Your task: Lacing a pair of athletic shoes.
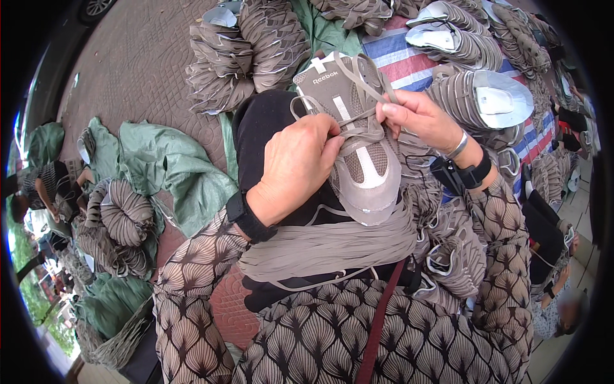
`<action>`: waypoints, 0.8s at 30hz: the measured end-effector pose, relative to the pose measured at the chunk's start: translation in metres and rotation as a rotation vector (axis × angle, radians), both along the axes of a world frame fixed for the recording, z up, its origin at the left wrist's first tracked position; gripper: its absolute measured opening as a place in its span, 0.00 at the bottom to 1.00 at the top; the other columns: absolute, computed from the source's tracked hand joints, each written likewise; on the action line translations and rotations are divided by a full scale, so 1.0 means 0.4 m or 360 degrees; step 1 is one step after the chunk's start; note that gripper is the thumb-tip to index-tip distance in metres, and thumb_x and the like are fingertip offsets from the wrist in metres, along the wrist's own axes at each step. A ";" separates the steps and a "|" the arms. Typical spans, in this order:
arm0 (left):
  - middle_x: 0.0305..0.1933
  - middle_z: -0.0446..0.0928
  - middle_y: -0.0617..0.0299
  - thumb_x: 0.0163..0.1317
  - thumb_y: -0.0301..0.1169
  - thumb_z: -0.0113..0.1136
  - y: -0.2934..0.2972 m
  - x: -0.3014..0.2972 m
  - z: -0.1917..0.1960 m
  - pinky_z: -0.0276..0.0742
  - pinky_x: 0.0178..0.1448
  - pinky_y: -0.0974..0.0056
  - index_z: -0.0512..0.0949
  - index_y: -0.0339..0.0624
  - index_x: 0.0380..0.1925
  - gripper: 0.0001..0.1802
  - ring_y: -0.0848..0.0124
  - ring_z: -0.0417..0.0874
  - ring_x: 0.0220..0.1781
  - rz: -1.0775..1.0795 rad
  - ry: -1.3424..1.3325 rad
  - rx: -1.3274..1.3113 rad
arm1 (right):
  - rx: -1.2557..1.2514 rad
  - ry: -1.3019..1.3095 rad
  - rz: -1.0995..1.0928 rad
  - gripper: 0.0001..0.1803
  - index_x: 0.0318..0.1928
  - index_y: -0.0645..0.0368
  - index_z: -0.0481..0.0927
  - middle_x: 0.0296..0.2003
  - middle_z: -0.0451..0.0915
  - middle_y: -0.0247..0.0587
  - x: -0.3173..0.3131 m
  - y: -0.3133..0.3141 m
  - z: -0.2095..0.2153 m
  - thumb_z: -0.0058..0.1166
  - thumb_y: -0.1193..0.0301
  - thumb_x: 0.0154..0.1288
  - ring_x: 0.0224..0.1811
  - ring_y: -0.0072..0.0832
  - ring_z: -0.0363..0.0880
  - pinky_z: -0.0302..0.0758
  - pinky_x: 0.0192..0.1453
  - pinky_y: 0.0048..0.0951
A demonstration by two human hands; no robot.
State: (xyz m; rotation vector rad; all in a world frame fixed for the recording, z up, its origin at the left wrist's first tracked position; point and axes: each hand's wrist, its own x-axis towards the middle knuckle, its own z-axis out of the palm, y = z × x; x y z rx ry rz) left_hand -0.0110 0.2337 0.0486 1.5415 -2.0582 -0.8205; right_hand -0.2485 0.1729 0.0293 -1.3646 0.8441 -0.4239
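Taupe mesh sneaker upper (367, 169) sits above the wearer's lap, toe toward the body, tongue end away; white stripe down the middle, pale grey toe cap; taupe shoelace (362, 136) crosses its throat, with loose loops to either side of the tongue; left hand (299, 151) is on the upper's left side, thumb and index fingers pinching the lace near the eyelets; right hand (423, 120) is at the upper's right edge, thumb and index fingers closed on another stretch of lace; black wristband (251, 217) on left wrist; silver bracelet (459, 144) and black strap (477, 171) on right; bundle of loose taupe laces (326, 251) lies across the lap, just below the toe; black cloth (259, 128) under and left of the upper; dark red strap (380, 320) runs down over the leaf-patterned clothing (307, 345); right side: nested stacks of uppers (457, 102) on a red-white-blue striped tarp (395, 57); left: green sacking (169, 169) and a coiled stack of uppers (126, 214) on brown patterned ground (137, 70); far upper left: 1 dark wheel (97, 6).
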 end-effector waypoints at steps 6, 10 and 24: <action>0.26 0.79 0.50 0.54 0.32 0.62 -0.045 0.038 0.012 0.75 0.35 0.53 0.77 0.40 0.29 0.07 0.51 0.81 0.31 -0.0156 0.0045 0.0362 | 0.0033 -0.0016 -0.0094 0.21 0.32 0.59 0.73 0.23 0.68 0.27 0.017 0.004 -0.009 0.39 0.56 0.75 0.24 0.15 0.70 0.70 0.31 0.18; 0.18 0.71 0.56 0.55 0.28 0.60 -0.069 0.120 0.028 0.70 0.29 0.60 0.75 0.38 0.27 0.05 0.62 0.75 0.22 -0.0150 0.0035 0.0416 | 0.0103 -0.0047 -0.0079 0.21 0.31 0.58 0.72 0.22 0.67 0.27 0.007 0.000 -0.018 0.39 0.56 0.75 0.23 0.15 0.69 0.70 0.31 0.17; 0.34 0.76 0.53 0.49 0.21 0.58 -0.010 0.098 0.073 0.75 0.43 0.58 0.76 0.36 0.38 0.14 0.55 0.79 0.38 -0.0527 0.0338 -0.0550 | 0.0480 -0.0894 -0.0150 0.13 0.38 0.61 0.74 0.35 0.79 0.38 0.038 -0.215 0.331 0.39 0.66 0.75 0.14 0.09 0.61 0.61 0.16 0.13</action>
